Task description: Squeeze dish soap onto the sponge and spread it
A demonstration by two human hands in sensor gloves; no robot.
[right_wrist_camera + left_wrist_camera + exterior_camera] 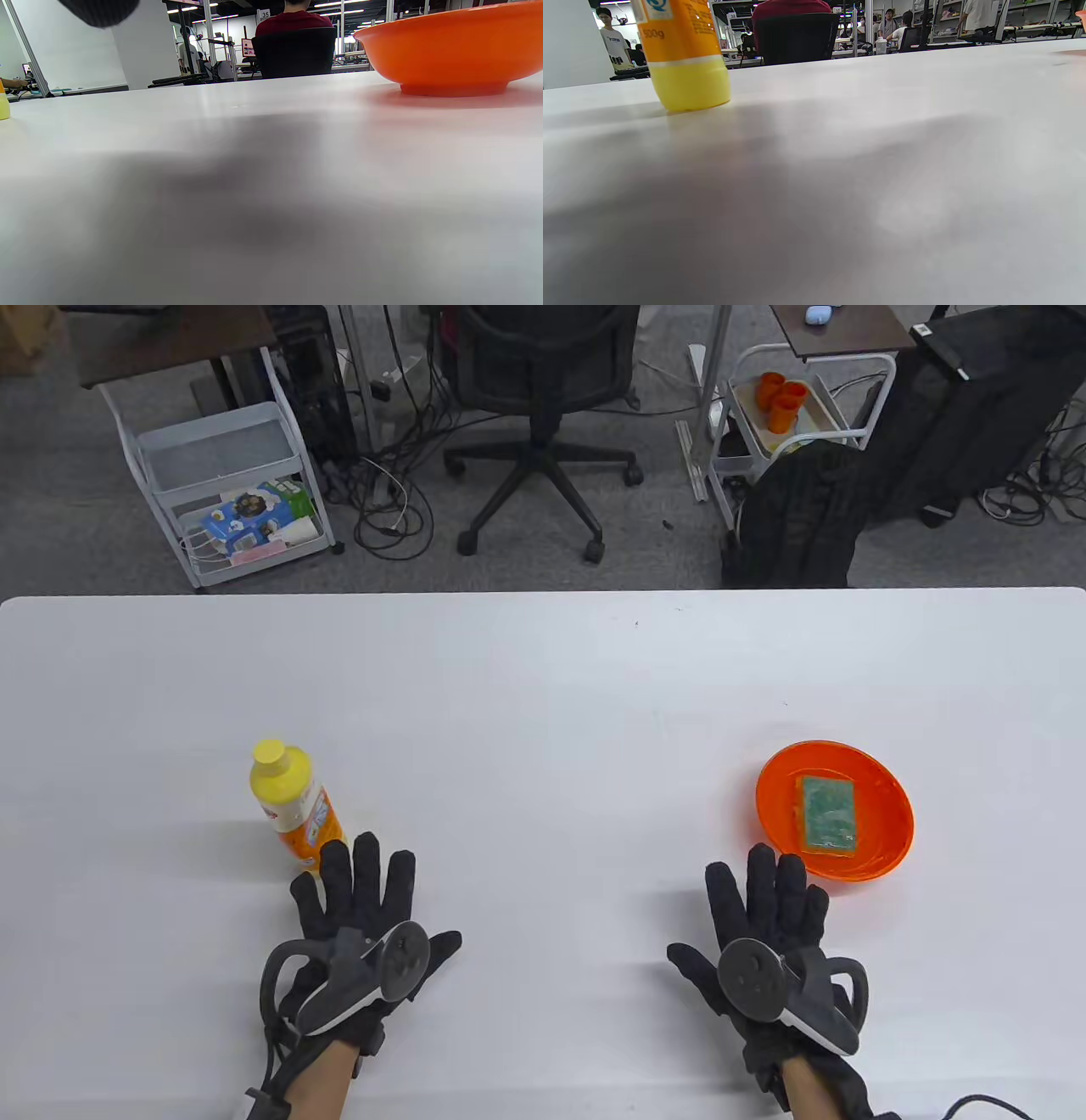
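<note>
A yellow dish soap bottle (pixel 293 804) with a yellow cap and orange label stands upright on the white table (pixel 543 687) at the left; its base shows in the left wrist view (pixel 685 55). A green sponge (pixel 827 812) lies in an orange bowl (pixel 882 848) at the right; the bowl also shows in the right wrist view (pixel 454 46). My left hand (pixel 361 912) lies flat and open, palm down, just in front of the bottle, not touching it. My right hand (pixel 764 916) lies flat and open, just in front-left of the bowl.
Beyond the table's far edge stand an office chair (pixel 543 398), a white cart (pixel 225 492) at the left, another cart with orange cups (pixel 785 398) and a black bag (pixel 797 517).
</note>
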